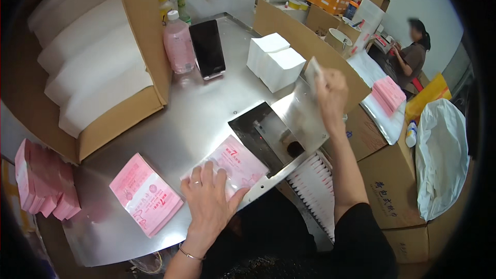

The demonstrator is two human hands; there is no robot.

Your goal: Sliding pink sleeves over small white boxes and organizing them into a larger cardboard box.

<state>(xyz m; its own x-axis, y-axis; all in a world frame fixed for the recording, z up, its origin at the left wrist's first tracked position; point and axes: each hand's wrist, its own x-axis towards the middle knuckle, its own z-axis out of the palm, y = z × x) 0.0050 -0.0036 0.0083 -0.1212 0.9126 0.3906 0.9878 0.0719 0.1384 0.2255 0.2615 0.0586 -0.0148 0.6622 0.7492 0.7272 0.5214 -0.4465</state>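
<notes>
My left hand (209, 194) lies with spread fingers on a pink printed plastic bag (238, 159) near the table's front edge. To its left rests a stack of similar pink bags (146, 196). My right hand (332, 93) is raised at the table's right side, its fingers closed around a thin stack of white folded tissues (313, 70). Just left of that hand stand two blocks of white folded tissues (276, 62), side by side. A dark rectangular opening (258, 126) in the metal tabletop sits between the pink bag and the tissue blocks.
An open carton (150, 36) of white tissue stacks stands at the left, with pink bundles (44, 181) below it. A bottle of pink liquid (178, 44) and a propped phone (207, 49) are behind. Cardboard cartons (392, 175) fill the right; another person (413, 54) sits beyond.
</notes>
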